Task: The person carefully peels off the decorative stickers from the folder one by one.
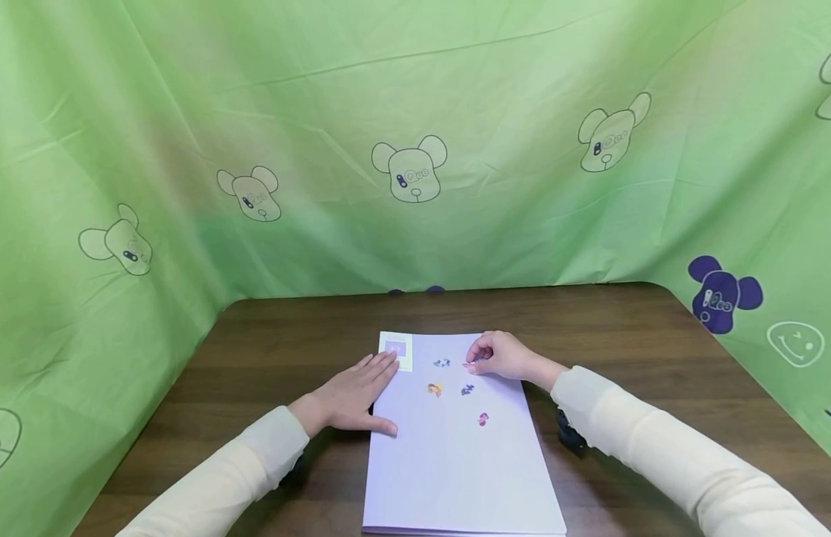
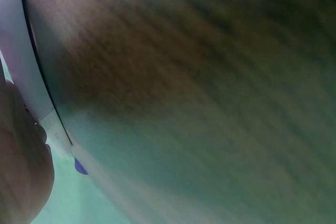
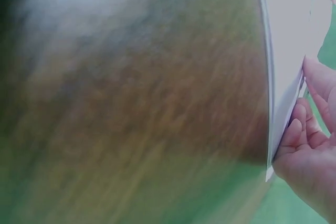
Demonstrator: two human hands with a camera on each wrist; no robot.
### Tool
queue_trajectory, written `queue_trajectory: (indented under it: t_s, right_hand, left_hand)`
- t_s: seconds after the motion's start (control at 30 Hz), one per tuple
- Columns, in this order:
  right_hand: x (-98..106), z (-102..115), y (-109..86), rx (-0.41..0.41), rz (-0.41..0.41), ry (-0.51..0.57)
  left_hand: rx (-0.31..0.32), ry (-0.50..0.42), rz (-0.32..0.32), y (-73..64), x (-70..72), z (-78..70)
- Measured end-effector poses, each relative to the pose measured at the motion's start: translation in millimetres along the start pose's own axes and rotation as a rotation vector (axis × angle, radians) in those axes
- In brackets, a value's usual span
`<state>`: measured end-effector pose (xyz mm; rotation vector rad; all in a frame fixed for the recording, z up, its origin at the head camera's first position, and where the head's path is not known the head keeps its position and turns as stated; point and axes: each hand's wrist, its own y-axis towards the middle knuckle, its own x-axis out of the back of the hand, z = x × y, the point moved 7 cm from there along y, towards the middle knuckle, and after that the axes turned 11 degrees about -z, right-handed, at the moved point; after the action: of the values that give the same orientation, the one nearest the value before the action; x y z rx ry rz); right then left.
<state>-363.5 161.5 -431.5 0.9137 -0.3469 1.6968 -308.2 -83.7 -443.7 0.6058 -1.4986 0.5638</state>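
A stack of white paper sheets point(image 1: 456, 477) lies lengthwise on the table. My left hand point(image 1: 355, 395) rests flat on its left edge, fingers straight and thumb spread, fingertips by a small printed card or label point(image 1: 403, 362) in the upper left corner. At the upper right of the top sheet, my right hand point(image 1: 504, 356) pinches a small pink piece point(image 1: 467, 365) between thumb and index finger, close to the paper. Several small coloured figures, perhaps stickers, lie nearby: a blue-grey one point(image 1: 441, 363), an orange one point(image 1: 434, 389), a dark blue one point(image 1: 467, 389) and a magenta one point(image 1: 483, 419).
The brown wooden table point(image 1: 281, 335) extends around the paper on both sides. A green cloth point(image 1: 335, 239) with bear-head drawings hangs behind and at the sides. In the right wrist view, the edge of the paper stack point(image 3: 269, 77) runs beside the right hand.
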Motion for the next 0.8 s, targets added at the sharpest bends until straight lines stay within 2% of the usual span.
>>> queue_trajectory:
  t_s: [0.53,0.8]
  right_hand:
    - [0.2,7.3,-1.4,0.077,-0.013,-0.018]
    - [-2.5,5.5,0.0,0.057,-0.011,-0.033]
  left_hand:
    - [0.0,-0.01,-0.003,-0.7,2.1,-1.5]
    - [-0.005,-0.006,-0.007,-1.1,1.5,-0.9]
